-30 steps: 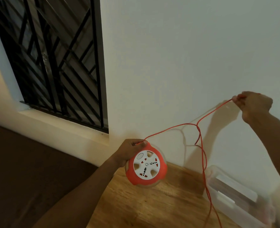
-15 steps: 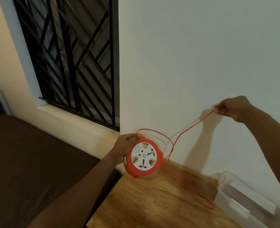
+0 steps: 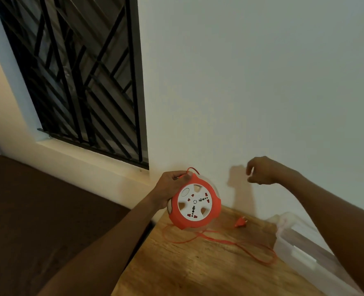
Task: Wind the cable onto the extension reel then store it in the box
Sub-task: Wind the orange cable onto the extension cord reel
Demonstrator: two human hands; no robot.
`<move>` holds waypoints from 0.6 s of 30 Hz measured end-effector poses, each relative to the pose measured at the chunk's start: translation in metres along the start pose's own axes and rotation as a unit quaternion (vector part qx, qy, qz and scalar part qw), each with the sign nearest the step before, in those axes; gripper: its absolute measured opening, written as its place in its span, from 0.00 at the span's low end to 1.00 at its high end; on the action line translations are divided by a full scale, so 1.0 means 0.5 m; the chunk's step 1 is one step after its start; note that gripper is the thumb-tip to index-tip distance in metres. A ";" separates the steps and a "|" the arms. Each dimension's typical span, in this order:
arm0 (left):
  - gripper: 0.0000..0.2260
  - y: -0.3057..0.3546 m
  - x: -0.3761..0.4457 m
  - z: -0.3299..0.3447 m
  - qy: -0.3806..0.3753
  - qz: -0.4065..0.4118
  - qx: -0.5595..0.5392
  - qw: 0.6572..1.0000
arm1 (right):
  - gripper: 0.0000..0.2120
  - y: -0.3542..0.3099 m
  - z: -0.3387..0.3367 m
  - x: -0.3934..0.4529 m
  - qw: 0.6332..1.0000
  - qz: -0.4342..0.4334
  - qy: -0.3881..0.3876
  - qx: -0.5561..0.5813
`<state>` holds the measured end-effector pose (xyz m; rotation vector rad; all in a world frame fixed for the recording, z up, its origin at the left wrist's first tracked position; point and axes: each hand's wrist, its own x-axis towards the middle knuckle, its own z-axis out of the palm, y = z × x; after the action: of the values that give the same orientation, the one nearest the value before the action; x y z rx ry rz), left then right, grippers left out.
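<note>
Head view: the left hand [image 3: 170, 190] grips the extension reel [image 3: 195, 205] by its upper left edge and holds it upright above the near-left corner of the counter [image 3: 198, 272], with the thumb seeming to pin a short loop of cable [image 3: 236, 242] at the top of the reel. The right hand [image 3: 260, 170] hangs in the air to the right of the reel, close to the wall, fingers loosely curled and holding nothing. The cable drops from under the reel, lies slack in loops on the counter to the right of the reel, and ends in the plug [image 3: 240, 222], which rests on the wood just right of the reel. A clear box [image 3: 305, 246] sits further right of the reel, at the counter's far side against the wall. Judging by the slack lying loose, the winding is only partly done. To do this turn well, the free hand should pick up the cable near the reel rather than by the plug, keep light tension, and lay each turn into the groove between the rims, side by side. The holding hand ought to keep the reel steady and the started end pinned, lest the first turns slip off. Watch for the loops snagging each other, or the plug whipping across the counter as the slack comes in.
</note>
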<state>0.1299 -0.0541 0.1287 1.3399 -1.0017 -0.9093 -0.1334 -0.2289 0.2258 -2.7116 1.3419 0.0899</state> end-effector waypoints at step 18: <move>0.08 -0.008 0.028 0.091 -0.066 -0.015 0.056 0.996 | 0.21 -0.179 0.135 -0.148 0.866 -0.404 0.067 -0.286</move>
<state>0.0916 -0.0823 0.1243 1.4059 -1.1510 -0.9866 -0.1072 -0.1080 0.1736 -3.5829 0.0631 0.2563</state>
